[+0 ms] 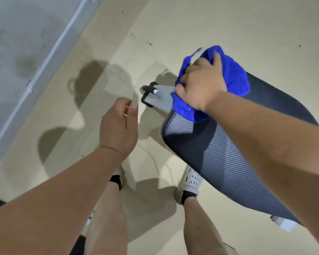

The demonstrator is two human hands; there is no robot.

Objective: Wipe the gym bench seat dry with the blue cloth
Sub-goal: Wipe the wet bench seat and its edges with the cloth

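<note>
The gym bench seat [228, 162] is a dark padded cushion with a ribbed texture, running from the middle of the view down to the lower right. My right hand [201, 85] presses a bunched blue cloth [236, 74] onto the seat's far narrow end, fingers closed over it. The cloth spills over the seat edge onto the grey metal frame [162, 98]. My left hand [118, 127] hovers over the floor left of the seat, fingers loosely curled and apart, holding nothing.
The grey frame ends in a black foam-covered handle bar [148, 90]. A grey wall [17, 61] with a pale baseboard runs along the left. My feet in light shoes [191, 183] stand on the beige floor beside the seat.
</note>
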